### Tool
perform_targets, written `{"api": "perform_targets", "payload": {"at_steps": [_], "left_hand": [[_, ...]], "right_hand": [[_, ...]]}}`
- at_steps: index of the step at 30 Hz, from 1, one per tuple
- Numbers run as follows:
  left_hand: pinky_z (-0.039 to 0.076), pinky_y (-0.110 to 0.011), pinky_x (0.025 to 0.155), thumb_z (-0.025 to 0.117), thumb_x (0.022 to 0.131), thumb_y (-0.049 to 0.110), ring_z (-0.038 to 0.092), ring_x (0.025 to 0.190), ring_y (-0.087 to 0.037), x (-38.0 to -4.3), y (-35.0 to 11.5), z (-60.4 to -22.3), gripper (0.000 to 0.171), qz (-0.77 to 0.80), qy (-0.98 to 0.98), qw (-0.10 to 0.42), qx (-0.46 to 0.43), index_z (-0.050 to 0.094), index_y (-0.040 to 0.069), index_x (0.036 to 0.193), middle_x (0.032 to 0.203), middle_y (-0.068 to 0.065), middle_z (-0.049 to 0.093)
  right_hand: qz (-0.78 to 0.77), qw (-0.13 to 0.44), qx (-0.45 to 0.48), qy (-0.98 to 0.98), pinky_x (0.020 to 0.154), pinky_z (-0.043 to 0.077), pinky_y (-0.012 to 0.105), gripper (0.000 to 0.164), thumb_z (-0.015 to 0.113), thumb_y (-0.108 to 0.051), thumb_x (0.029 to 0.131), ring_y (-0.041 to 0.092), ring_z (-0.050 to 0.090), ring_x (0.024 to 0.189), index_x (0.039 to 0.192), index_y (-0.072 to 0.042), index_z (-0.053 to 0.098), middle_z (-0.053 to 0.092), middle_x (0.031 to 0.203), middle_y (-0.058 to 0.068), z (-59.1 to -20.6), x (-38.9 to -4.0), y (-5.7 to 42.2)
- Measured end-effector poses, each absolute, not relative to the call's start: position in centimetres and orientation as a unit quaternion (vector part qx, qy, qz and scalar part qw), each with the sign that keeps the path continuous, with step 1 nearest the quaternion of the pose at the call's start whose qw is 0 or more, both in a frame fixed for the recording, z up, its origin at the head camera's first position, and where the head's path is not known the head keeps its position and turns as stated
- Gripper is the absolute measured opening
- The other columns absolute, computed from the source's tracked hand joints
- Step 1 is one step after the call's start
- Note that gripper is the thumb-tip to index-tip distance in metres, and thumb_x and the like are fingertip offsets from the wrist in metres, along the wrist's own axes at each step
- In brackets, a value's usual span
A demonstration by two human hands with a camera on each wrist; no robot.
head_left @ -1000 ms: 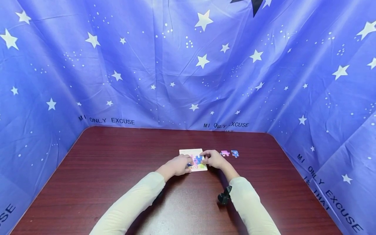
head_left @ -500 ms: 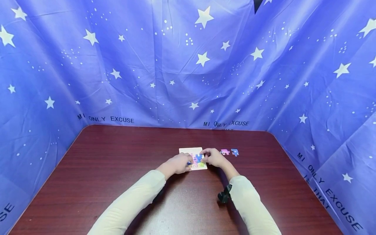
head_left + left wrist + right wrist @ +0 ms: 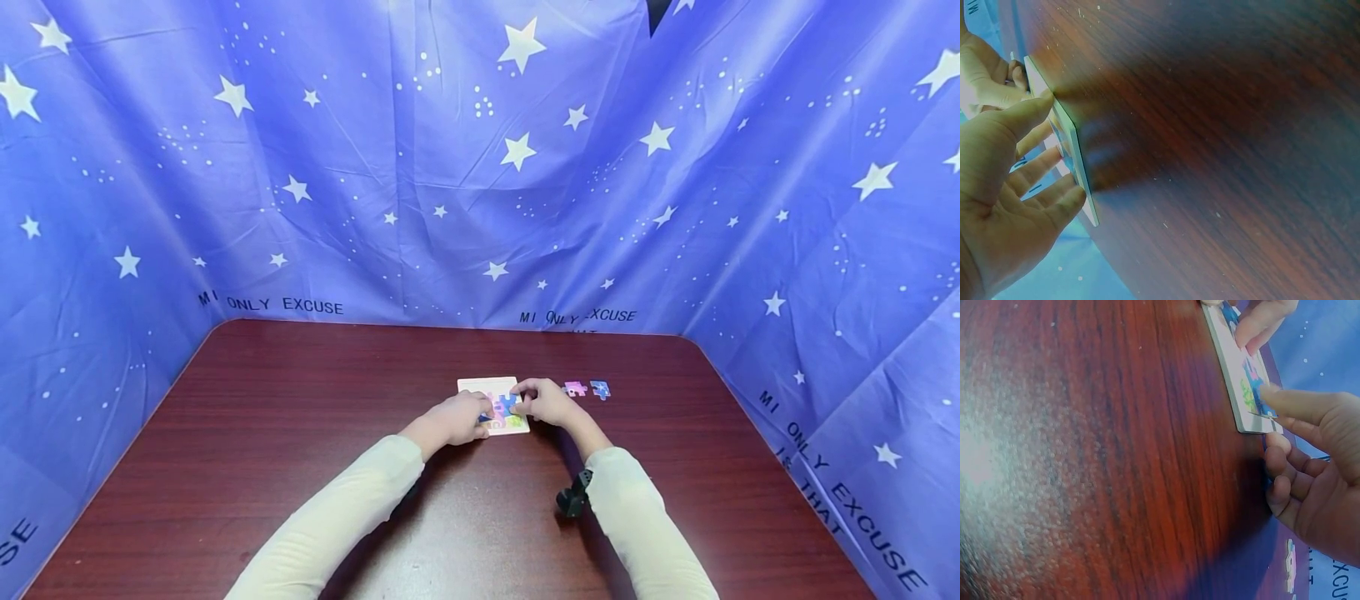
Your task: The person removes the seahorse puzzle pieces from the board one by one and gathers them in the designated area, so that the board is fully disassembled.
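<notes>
Hanging beyond the grip, the blue star-print curtain (image 3: 450,183) shows less of its black shape at the top edge than a second ago, and the reddish-brown wood-grain table (image 3: 300,483) sits slightly higher in the head view. The left hand (image 3: 452,418) and right hand (image 3: 549,404) keep their places about the puzzle board (image 3: 487,383).

The left hand, fingers and thumb bent round the board's left and near edges, covers that part of it. The right thumb and forefinger pinch a blue puzzle piece (image 3: 507,405) on the board's right side; their exact contact is hard to make out. In the right wrist view, the pieces beyond the right hand are cut to a sliver.

Lying flat between the hands, the board has a white border, with pink, blue and yellow-green inside. Just beyond the right hand lie a loose pink piece (image 3: 575,389) and, farther right, a loose blue piece (image 3: 601,389).
</notes>
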State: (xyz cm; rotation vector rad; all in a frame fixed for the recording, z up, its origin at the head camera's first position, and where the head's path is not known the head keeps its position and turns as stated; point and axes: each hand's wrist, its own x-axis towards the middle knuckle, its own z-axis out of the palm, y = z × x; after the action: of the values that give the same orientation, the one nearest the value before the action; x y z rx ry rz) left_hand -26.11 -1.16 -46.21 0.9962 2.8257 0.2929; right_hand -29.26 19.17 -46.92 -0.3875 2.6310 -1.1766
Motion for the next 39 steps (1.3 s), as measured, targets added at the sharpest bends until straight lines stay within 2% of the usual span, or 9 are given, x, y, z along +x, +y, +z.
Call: {"api": "perform_targets", "payload": {"at_steps": [3, 10, 18, 25, 39], "left_hand": [[0.043, -0.033, 0.098, 0.067, 0.085, 0.026, 0.055, 0.111, -0.023, -26.1, -1.1, -46.2, 0.027, 0.101, 0.936, 0.068, 0.329, 0.064, 0.012, 0.108, 0.12, -0.003, 0.059], [0.044, -0.032, 0.096, 0.067, 0.085, 0.025, 0.055, 0.109, -0.022, -26.1, -1.1, -46.2, 0.025, 0.096, 0.937, 0.065, 0.328, 0.064, 0.013, 0.107, 0.117, -0.001, 0.059], [0.044, -0.032, 0.098, 0.067, 0.085, 0.025, 0.055, 0.112, -0.022, -26.0, -1.1, -46.1, 0.026, 0.098, 0.937, 0.07, 0.328, 0.064, 0.013, 0.108, 0.121, -0.002, 0.058], [0.044, -0.032, 0.097, 0.067, 0.085, 0.024, 0.055, 0.11, -0.022, -26.1, -1.1, -46.2, 0.024, 0.098, 0.936, 0.063, 0.332, 0.064, 0.012, 0.107, 0.12, -0.002, 0.058], [0.047, -0.03, 0.088, 0.07, 0.082, 0.025, 0.058, 0.098, -0.019, -27.5, -1.2, -48.1, 0.023, 0.121, 0.925, 0.048, 0.357, 0.064, 0.013, 0.1, 0.105, 0.0, 0.059]], "right_hand": [[-0.396, 0.107, -0.126, 0.903, 0.047, 0.04, 0.023, 0.027, 0.071, -0.016, 0.079, 0.011, 0.046, 0.05, 0.102, -0.003, 0.065, 0.047, 0.066, 0.001, -46.9, -29.2, 19.0], [-0.37, 0.098, -0.073, 0.921, 0.049, 0.036, 0.022, 0.024, 0.071, -0.009, 0.078, 0.011, 0.045, 0.053, 0.101, -0.004, 0.065, 0.046, 0.065, 0.001, -47.3, -29.5, 18.2], [-0.356, 0.1, -0.093, 0.924, 0.054, 0.035, 0.023, 0.027, 0.073, -0.008, 0.076, 0.013, 0.044, 0.063, 0.102, -0.004, 0.065, 0.047, 0.069, 0.001, -47.0, -29.3, 18.3], [-0.365, 0.101, -0.098, 0.92, 0.057, 0.036, 0.024, 0.028, 0.071, -0.005, 0.077, 0.013, 0.045, 0.065, 0.104, -0.002, 0.065, 0.048, 0.071, 0.002, -47.0, -29.2, 18.4], [-0.359, 0.076, -0.112, 0.923, 0.055, 0.037, 0.023, 0.027, 0.072, -0.005, 0.076, 0.012, 0.045, 0.063, 0.103, -0.001, 0.065, 0.05, 0.07, 0.002, -46.8, -28.8, 18.1]]}}
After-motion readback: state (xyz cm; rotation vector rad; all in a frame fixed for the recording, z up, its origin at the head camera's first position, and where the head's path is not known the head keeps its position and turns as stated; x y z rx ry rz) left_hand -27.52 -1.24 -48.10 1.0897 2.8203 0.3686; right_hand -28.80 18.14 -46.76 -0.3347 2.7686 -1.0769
